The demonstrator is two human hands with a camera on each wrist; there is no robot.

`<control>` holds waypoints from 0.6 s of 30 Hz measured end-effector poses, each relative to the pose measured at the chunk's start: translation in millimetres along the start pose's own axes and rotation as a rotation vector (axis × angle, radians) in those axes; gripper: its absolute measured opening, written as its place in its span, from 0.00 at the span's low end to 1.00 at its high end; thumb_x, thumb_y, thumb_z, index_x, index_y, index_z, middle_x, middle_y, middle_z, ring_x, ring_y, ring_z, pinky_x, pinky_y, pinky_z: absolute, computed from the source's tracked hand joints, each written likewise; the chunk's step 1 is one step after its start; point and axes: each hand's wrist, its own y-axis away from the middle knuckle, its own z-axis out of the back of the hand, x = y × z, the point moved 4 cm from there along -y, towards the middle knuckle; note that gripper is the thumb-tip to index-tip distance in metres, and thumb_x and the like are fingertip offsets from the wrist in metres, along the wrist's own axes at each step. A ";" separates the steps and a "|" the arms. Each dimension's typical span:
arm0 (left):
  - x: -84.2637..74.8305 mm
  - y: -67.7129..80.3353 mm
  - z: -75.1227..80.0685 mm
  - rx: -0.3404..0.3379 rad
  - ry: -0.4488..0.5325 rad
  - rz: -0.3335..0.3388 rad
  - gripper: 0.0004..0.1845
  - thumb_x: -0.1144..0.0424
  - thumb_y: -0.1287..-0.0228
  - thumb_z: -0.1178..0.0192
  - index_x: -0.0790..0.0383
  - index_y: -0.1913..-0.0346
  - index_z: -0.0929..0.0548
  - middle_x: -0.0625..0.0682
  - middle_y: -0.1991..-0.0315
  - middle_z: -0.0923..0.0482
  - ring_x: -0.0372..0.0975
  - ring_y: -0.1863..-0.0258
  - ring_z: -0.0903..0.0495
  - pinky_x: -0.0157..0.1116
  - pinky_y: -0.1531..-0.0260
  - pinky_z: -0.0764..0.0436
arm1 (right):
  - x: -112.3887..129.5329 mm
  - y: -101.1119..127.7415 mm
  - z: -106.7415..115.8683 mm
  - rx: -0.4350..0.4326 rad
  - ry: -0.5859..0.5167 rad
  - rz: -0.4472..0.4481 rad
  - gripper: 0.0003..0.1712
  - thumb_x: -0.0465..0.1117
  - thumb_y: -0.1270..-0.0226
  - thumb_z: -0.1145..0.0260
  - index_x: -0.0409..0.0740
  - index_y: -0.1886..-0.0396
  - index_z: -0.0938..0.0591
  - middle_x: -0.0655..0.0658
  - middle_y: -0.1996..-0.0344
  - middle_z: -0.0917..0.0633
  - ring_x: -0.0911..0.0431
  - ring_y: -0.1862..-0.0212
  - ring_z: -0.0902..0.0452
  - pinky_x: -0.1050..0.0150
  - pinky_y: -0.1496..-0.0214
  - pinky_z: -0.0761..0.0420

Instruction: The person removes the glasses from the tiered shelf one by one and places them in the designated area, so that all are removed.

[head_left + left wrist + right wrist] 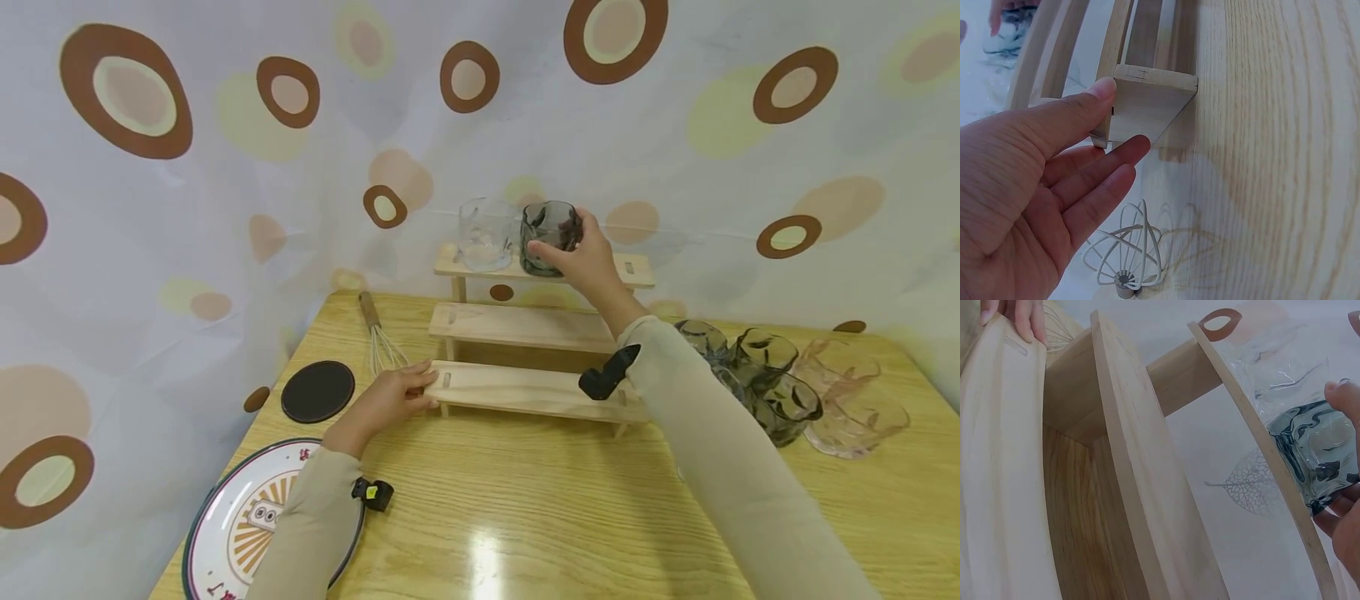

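A three-tier wooden stand rises in steps at the back of the table. On its top tier, a clear glass is beside a smoky grey glass. My right hand grips the grey glass from the right, thumb in front; in the right wrist view, this grey glass is at the top tier's edge. My left hand pinches the left end of the lowest tier. In the left wrist view, the thumb of the left hand presses the board's edge, with fingers behind it.
Several grey glasses and pinkish glasses stand at the right. Left of the stand lie a whisk and a black round coaster. A patterned plate is partly under the left sleeve. A patterned cloth hangs behind.
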 end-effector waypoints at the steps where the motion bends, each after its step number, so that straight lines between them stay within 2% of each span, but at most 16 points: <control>1: -0.1 0.1 0.0 0.000 0.000 -0.001 0.29 0.62 0.37 0.38 0.68 0.35 0.31 0.63 0.31 0.41 0.50 0.48 0.22 0.41 0.51 0.21 | -0.3 1.0 1.0 -0.003 0.005 0.009 0.59 0.61 0.46 0.30 0.44 0.25 0.51 0.41 0.40 0.32 0.48 0.36 0.37 0.51 0.38 0.31; 8: -1.3 -0.1 0.2 -0.004 0.002 -0.008 0.29 0.62 0.37 0.38 0.68 0.35 0.31 0.63 0.31 0.41 0.50 0.48 0.22 0.41 0.51 0.21 | 1.5 15.6 8.7 0.012 0.030 0.084 0.51 0.56 0.45 0.28 0.41 0.29 0.43 0.40 0.43 0.30 0.45 0.39 0.33 0.48 0.43 0.27; 12: -2.5 0.6 1.0 -0.014 -0.011 -0.015 0.29 0.62 0.38 0.37 0.69 0.36 0.30 0.63 0.32 0.40 0.52 0.45 0.24 0.42 0.50 0.22 | 2.8 28.2 12.6 0.047 0.025 0.121 0.49 0.53 0.45 0.28 0.40 0.31 0.41 0.39 0.42 0.30 0.45 0.40 0.32 0.48 0.42 0.28; 18: -3.0 1.1 1.1 -0.013 -0.009 -0.011 0.28 0.62 0.38 0.37 0.69 0.36 0.30 0.64 0.32 0.40 0.52 0.46 0.23 0.42 0.50 0.22 | 7.1 55.8 15.8 0.098 -0.016 0.163 0.45 0.46 0.44 0.27 0.38 0.32 0.40 0.37 0.40 0.31 0.44 0.37 0.34 0.48 0.35 0.34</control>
